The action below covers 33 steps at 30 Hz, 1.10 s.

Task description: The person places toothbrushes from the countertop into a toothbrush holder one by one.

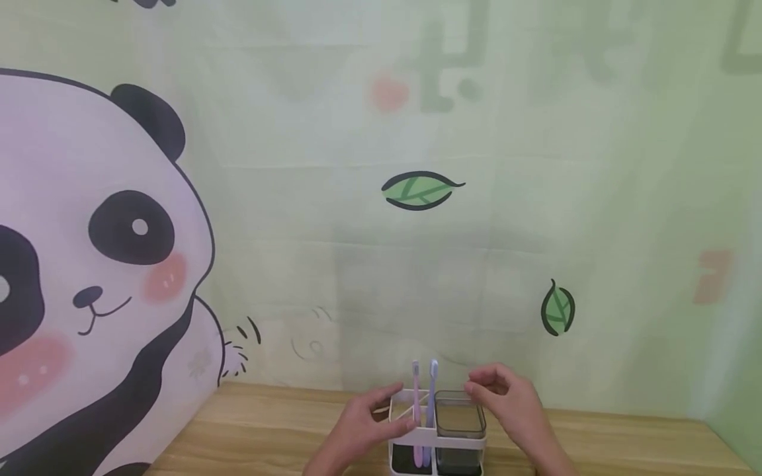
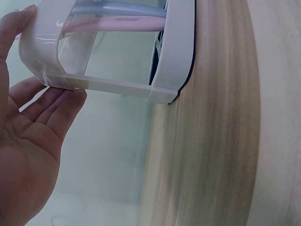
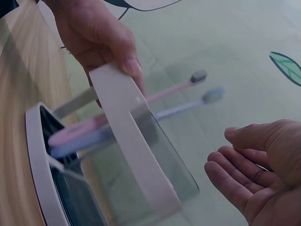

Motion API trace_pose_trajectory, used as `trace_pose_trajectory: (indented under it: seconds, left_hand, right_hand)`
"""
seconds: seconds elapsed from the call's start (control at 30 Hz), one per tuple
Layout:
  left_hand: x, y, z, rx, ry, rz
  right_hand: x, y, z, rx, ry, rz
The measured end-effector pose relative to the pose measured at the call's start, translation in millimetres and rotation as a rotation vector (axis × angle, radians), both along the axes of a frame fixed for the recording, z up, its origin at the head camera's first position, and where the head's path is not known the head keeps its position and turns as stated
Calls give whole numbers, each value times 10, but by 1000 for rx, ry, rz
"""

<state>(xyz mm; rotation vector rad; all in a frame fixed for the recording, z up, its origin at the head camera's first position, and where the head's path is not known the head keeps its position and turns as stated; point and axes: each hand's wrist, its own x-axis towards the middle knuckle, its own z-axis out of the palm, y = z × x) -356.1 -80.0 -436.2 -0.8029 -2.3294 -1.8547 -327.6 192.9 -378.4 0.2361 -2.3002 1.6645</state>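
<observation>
Left hand: grasping white plastic two-tier toothbrush holder, upright on wood-grain table | right hand: fingers loose, beside translucent grey square cup | judgement: brace holder lightly, base flat.

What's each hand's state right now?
Left hand: holding the white toothbrush holder by its upper frame.
Right hand: open, fingers loosely curled, holding nothing.

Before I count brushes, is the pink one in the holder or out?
In: the pink brush stands inside the holder, head poking out above.
</observation>
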Motion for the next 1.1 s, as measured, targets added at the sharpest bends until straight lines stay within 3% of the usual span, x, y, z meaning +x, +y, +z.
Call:
trace_pose_trajectory:
  seconds: [0.43,0.83,1.1]
  left_hand:
    - [0,-6,-5,-5,9,2]
    - [-6,-7,28,-35,3,16]
    - [-15,-2,9,-26,-6,6]
  right_hand:
    - [67,447,-52,124,-96,-94]
    - [40,724,-110,160,-168,-119]
    - [13,854,-246,197,-173,-107]
